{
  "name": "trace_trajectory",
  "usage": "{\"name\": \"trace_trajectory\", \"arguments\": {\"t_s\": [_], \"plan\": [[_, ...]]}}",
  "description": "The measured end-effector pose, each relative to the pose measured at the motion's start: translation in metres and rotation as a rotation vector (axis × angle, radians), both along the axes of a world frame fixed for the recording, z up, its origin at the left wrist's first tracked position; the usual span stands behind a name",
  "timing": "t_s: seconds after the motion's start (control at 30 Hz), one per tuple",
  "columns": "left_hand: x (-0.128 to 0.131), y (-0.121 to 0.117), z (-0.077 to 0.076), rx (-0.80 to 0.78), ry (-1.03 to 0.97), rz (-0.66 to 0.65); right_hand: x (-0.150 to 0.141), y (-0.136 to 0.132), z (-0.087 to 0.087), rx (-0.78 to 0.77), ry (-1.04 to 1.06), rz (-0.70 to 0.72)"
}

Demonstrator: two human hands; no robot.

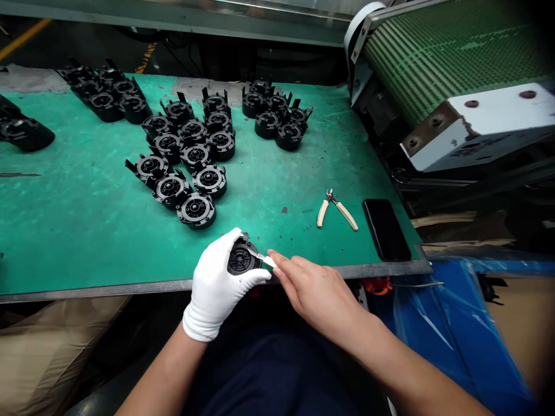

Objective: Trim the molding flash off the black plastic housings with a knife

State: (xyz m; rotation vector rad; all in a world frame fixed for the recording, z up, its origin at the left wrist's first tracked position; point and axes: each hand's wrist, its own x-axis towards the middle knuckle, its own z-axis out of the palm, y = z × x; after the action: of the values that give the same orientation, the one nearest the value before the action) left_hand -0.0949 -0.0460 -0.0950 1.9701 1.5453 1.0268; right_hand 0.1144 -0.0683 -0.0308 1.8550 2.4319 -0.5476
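“Part (pixel 240 260) – where's it, rel. to the hands?”

“In L hand (pixel 212 286), the white-gloved one, at the near edge of the green bench (pixel 277 190). Can't tell if it's resting on the bench or held just clear.”

“L hand's grip?”

“Clamped round the part: fingers on the far side, thumb along the near side, approx. C-shape, gap facing R. Round ribbed face is up.”

“And R hand (pixel 314 283)?”

“Bare, fingers pinched tight on a small white-handled knife (pixel 267 261). Blade pts. left & slightly fwd.”

“So the key relation?”

“Part's L of the R hand, just beyond its fingertips. Knife's long axis runs from those fingertips fwd-left into the gap of the L hand, tip at the part's far-R rim. Looks like contact, but too small to be sure. L hand's nearer the part, obv., since it's wrapped round it; R hand reaches it only via the blade.”

“Anything else close?”

“Group of similar black parts (pixel 196 211) on the bench, past the L hand, clear of its fingers. Cutters (pixel 332 208) beyond the R hand, pale handles spread; phone (pixel 387 230) to the R of 'em. Neither's being touched.”
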Motion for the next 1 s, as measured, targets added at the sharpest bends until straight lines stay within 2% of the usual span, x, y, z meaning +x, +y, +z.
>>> {"name": "trace_trajectory", "arguments": {"t_s": [0.1,0.2,0.27,0.3,0.33,0.4,0.5,0.6,0.7,1.0], "plan": [[-0.005,0.011,0.005,-0.018,0.004,-0.067,0.014,0.004,-0.001,-0.015,0.195,-0.006],[-0.016,0.031,0.018,-0.088,0.021,-0.277,0.030,0.015,0.000,-0.022,0.314,0.027],[-0.024,0.040,0.026,-0.147,0.008,-0.414,0.038,0.024,-0.001,-0.031,0.319,0.072],[-0.027,0.041,0.029,-0.167,-0.012,-0.441,0.041,0.028,-0.002,-0.033,0.308,0.102],[-0.028,0.039,0.030,-0.177,-0.036,-0.426,0.042,0.031,-0.003,-0.031,0.295,0.134],[-0.026,0.027,0.029,-0.168,-0.081,-0.302,0.041,0.038,-0.007,-0.022,0.277,0.202],[-0.011,0.004,0.020,-0.138,-0.101,-0.082,0.034,0.045,-0.012,-0.004,0.271,0.284],[0.006,-0.009,0.011,-0.121,-0.059,0.022,0.027,0.050,-0.017,0.006,0.248,0.304],[0.014,-0.008,0.006,-0.091,-0.020,0.055,0.026,0.052,-0.018,0.001,0.245,0.294],[0.014,-0.005,0.007,-0.056,0.010,0.058,0.026,0.052,-0.017,-0.023,0.240,0.299]]}}
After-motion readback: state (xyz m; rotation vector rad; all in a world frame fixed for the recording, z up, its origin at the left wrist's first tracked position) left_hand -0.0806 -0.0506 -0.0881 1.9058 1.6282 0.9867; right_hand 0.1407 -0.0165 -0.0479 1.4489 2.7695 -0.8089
